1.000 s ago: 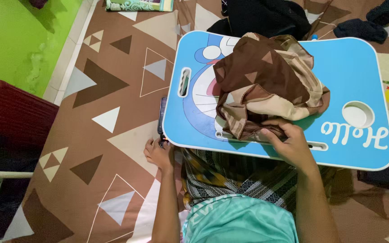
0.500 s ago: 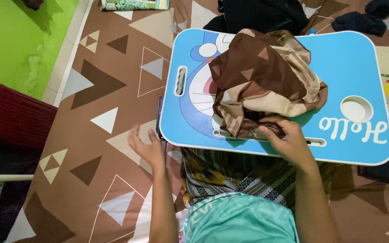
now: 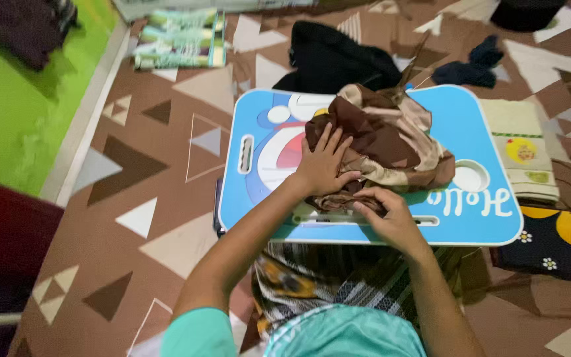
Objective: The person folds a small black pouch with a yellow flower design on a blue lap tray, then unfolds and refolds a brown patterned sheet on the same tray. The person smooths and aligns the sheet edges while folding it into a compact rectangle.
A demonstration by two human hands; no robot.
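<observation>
A crumpled brown and beige cloth (image 3: 384, 135) lies piled on a blue lap table (image 3: 470, 218) with a cartoon print and a round cup hole. My left hand (image 3: 322, 165) rests flat on the cloth's left side, fingers spread. My right hand (image 3: 388, 215) pinches the cloth's near edge at the table's front slot. Below the table my patterned wrap and teal shirt show.
The brown floor mat (image 3: 140, 198) has triangle shapes. A dark red suitcase (image 3: 4, 238) stands at the left. Black clothes (image 3: 338, 59) lie behind the table, folded towels (image 3: 520, 149) and a black flowered cloth (image 3: 556, 241) to its right, and green packets (image 3: 180, 39) at the top left.
My left hand has come up from beside the table's left edge and now presses on the cloth. The camera view has moved closer. My right hand stays at the cloth's near edge.
</observation>
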